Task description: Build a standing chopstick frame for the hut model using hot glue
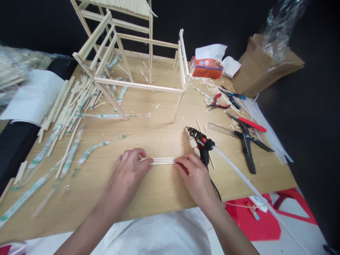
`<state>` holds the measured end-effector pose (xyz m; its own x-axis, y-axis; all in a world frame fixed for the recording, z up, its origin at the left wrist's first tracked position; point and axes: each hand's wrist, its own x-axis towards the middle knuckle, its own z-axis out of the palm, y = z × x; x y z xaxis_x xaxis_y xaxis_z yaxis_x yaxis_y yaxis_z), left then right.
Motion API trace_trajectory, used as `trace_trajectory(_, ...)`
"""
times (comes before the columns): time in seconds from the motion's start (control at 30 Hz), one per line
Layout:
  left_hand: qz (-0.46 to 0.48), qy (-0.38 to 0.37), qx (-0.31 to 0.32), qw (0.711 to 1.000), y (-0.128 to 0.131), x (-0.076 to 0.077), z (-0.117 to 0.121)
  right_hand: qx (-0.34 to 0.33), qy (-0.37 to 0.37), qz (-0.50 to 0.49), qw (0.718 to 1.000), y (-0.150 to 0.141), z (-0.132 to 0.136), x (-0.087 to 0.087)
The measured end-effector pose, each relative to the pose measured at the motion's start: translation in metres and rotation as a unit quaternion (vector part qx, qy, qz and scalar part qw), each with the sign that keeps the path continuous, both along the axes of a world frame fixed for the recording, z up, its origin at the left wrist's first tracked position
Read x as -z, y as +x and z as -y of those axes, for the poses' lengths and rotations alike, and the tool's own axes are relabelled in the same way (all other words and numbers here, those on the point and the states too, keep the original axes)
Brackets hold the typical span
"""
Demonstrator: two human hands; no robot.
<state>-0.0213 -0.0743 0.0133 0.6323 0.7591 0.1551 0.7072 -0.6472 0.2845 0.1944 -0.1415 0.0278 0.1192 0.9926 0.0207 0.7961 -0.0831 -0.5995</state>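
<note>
Near the front of the wooden table, several short wooden sticks (pixel 164 161) lie side by side in a flat row. My left hand (pixel 130 163) pinches their left end between thumb and fingers, and a ring shows on one finger. At the right end, the fingertips of my right hand (pixel 192 170) are closed on the same sticks. Just beyond my right hand lies a black hot glue gun (pixel 200 140), a long clear glue stick (pixel 244 180) running out of its back. Farther off stands a frame of joined wooden sticks (pixel 139 84).
Loose sticks and torn wrappers (pixel 66 106) cover the table's left side. On the right are red-handled pliers (pixel 218 103), black cutters (pixel 247 145), a tissue pack (pixel 207 67) and a cardboard box (pixel 255 67). The glue gun's cord (pixel 216 189) hangs over the front edge.
</note>
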Motion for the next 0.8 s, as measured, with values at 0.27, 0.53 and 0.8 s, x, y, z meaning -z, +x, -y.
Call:
trace_trajectory(0.27,0.002,-0.016,0.004,1.0,0.0032,-0.0065,-0.001,-0.019,-0.01,0.002,1.0,0.0036,-0.0008,0.003)
trace_trajectory(0.53,0.016,-0.025,0.007,1.0,0.0037,-0.0052,-0.004,-0.03,-0.024,0.006,0.999,0.0049,-0.0029,0.0)
trace_trajectory(0.8,0.002,-0.042,0.008,0.999,0.0016,-0.0061,-0.0041,-0.042,-0.019,0.014,0.999,0.0054,-0.0043,-0.0003)
